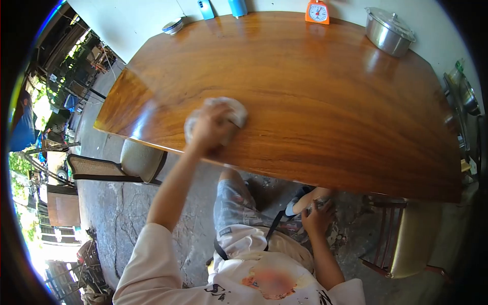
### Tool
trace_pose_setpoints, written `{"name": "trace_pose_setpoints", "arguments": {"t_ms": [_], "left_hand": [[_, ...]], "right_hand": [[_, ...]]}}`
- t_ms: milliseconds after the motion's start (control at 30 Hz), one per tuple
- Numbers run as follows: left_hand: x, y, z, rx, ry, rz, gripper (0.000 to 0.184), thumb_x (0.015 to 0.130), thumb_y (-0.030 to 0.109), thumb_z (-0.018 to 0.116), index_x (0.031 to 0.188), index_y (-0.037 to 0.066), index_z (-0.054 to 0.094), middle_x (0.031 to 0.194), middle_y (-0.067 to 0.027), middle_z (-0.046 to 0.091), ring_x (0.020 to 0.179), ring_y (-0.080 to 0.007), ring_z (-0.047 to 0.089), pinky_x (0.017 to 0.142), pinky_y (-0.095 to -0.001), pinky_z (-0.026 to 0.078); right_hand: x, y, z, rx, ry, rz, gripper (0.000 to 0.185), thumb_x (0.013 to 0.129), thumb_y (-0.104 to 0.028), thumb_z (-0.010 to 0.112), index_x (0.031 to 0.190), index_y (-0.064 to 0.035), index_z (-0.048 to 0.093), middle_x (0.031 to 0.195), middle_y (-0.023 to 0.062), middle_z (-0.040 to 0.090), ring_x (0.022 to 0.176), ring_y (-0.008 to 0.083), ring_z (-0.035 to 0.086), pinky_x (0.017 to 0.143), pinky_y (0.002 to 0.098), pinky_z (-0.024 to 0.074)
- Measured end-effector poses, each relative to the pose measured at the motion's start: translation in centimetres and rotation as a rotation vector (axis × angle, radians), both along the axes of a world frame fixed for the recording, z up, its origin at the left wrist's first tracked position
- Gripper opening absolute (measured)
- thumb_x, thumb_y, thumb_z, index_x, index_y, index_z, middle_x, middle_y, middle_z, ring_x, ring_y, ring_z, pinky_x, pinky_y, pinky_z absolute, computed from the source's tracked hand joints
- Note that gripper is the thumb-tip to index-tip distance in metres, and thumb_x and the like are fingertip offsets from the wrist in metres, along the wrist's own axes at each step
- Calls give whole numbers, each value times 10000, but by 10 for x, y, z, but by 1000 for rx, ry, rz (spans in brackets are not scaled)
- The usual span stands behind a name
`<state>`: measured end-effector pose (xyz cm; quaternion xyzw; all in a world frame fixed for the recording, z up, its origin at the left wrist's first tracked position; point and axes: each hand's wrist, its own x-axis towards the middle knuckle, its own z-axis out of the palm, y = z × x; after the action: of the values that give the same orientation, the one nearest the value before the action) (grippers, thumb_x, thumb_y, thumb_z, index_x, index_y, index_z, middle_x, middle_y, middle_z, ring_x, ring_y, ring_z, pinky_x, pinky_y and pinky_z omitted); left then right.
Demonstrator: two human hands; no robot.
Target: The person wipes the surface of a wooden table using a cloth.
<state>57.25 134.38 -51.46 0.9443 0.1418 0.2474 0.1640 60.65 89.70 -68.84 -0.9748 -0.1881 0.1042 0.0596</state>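
Observation:
My left hand (213, 127) presses a crumpled whitish cloth (234, 109) onto the glossy brown wooden table (305, 96), near its front left edge. Motion blurs this hand and the cloth, and the palm hides part of the fabric. Below the table's front edge, my right hand (318, 217) rests on my right knee. Its fingers are apart and nothing shows in them.
Along the table's far side are a bowl (173, 26), a blue phone-like item (205, 9), a blue container (237, 7), an orange scale (317, 12) and a lidded metal pot (389, 31). Chairs stand left (142, 161) and right (414, 239).

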Motion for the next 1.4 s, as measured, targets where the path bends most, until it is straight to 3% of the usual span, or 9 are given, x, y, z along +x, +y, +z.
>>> {"name": "trace_pose_setpoints", "arguments": {"t_ms": [133, 333, 467, 600, 800, 933, 1167, 1300, 1400], "left_hand": [[-29, 65, 16, 120, 197, 563, 496, 919, 443, 604, 1311, 151, 693, 1431, -133, 622, 1360, -391, 510, 1174, -545, 349], [-27, 119, -15, 109, 445, 774, 587, 1010, 590, 430, 1508, 290, 514, 1671, -89, 347, 1542, -415, 258, 1199, -710, 147], [63, 37, -2, 514, 681, 305, 569, 1034, 553, 416, 1549, 314, 462, 1673, -101, 342, 1544, -431, 243, 1203, -696, 156], [182, -101, -7, 339, 440, 57, 600, 1019, 525, 453, 1569, 286, 440, 1683, -101, 322, 1547, -432, 232, 1188, -703, 179], [183, -306, 41, 329, 323, -625, 669, 900, 432, 613, 1531, 240, 504, 1688, -131, 305, 1564, -456, 167, 1210, -698, 111], [138, -325, 45, 279, 281, -931, 693, 808, 348, 693, 1479, 232, 565, 1658, -147, 363, 1547, -469, 223, 1214, -693, 106], [83, -153, 43, 355, 348, -426, 610, 871, 274, 664, 1458, 131, 579, 1614, -166, 427, 1525, -414, 311, 1252, -560, 204], [25, 29, 11, 256, 291, -9, 573, 1024, 447, 558, 1492, 117, 544, 1602, -175, 439, 1492, -415, 357, 1239, -508, 247], [-31, 129, -10, 473, 447, 689, 588, 1072, 482, 465, 1514, 98, 517, 1588, -158, 464, 1459, -366, 427, 1223, -451, 304]], "right_hand": [[0, -8, 0, 50, 69, -9, 584, 872, -436, 653, 1405, -197, 642, 1585, 382, 288, 1417, 647, 301, 1140, 694, 290], [-6, -2, -8, 97, -11, -88, 544, 869, -377, 675, 1377, -184, 654, 1579, 396, 285, 1421, 647, 288, 1146, 720, 253], [-12, 1, -34, 263, -116, -75, 524, 779, -326, 745, 1243, -84, 716, 1541, 448, 294, 1401, 672, 286, 1137, 761, 225], [-11, -3, -6, 155, -91, -115, 536, 785, -366, 745, 1239, -80, 725, 1542, 433, 321, 1380, 683, 303, 1114, 761, 239], [-6, -5, 3, 79, -56, -98, 540, 805, -414, 720, 1239, -94, 731, 1568, 403, 319, 1386, 664, 314, 1105, 717, 274], [-5, -9, 3, 81, -2, -111, 547, 811, -420, 720, 1252, -95, 719, 1568, 402, 322, 1383, 668, 312, 1101, 717, 279], [-2, -13, 1, 47, -9, -121, 520, 829, -436, 710, 1233, -109, 719, 1560, 400, 335, 1362, 673, 342, 1089, 726, 295], [-1, -10, -7, 63, -34, -113, 509, 829, -436, 707, 1229, -121, 720, 1550, 401, 351, 1360, 670, 352, 1089, 729, 292], [1, -9, -1, 48, -12, -100, 505, 835, -435, 700, 1241, -135, 718, 1552, 396, 350, 1370, 665, 345, 1092, 729, 289]]}}
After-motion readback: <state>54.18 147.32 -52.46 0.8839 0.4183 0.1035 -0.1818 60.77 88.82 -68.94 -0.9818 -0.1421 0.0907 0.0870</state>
